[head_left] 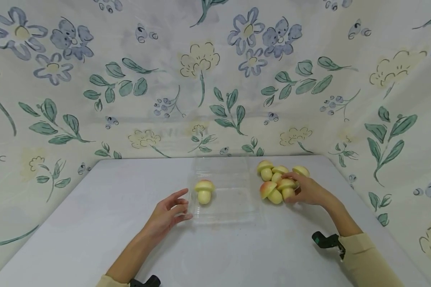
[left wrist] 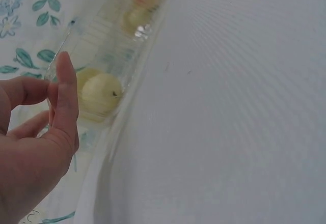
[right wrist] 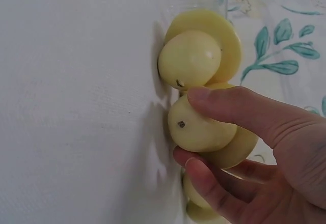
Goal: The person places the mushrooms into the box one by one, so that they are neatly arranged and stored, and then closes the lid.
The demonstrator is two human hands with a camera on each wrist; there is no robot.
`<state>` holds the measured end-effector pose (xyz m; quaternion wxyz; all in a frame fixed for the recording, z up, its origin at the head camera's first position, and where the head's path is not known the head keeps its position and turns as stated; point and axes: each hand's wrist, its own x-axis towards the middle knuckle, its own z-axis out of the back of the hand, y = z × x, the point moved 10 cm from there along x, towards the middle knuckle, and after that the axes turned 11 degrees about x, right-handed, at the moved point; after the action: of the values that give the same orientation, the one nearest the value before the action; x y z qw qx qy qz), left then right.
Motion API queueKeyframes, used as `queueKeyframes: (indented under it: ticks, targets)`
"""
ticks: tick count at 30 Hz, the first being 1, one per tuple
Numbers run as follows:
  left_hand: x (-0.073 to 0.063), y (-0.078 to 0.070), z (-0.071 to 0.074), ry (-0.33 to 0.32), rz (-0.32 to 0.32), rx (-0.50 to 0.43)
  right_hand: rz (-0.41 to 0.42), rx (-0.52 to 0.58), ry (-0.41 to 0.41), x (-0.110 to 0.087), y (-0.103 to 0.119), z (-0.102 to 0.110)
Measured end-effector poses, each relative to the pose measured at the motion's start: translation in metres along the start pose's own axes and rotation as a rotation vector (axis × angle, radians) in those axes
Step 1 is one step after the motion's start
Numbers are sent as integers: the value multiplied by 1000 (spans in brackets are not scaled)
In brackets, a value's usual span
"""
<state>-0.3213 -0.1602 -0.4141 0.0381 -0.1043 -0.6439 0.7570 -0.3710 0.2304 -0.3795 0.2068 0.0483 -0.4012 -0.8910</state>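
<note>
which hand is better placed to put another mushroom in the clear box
The right hand, most likely: it grips a mushroom, while the left hand is at the left side of the clear box, holding no mushroom.

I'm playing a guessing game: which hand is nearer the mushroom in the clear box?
Left. The left hand is just left of the boxed mushroom; the right hand is farther right, holding another mushroom.

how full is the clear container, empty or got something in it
Partly full: the clear container has one mushroom at its left, the rest of its floor bare; the other mushrooms are outside.
</note>
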Motion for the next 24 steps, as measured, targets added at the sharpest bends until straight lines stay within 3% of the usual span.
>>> queueKeyframes:
  ticks: [24]
  targets:
    - [0, 1, 0, 11, -9, -19, 64, 7, -34, -4, 19, 15]
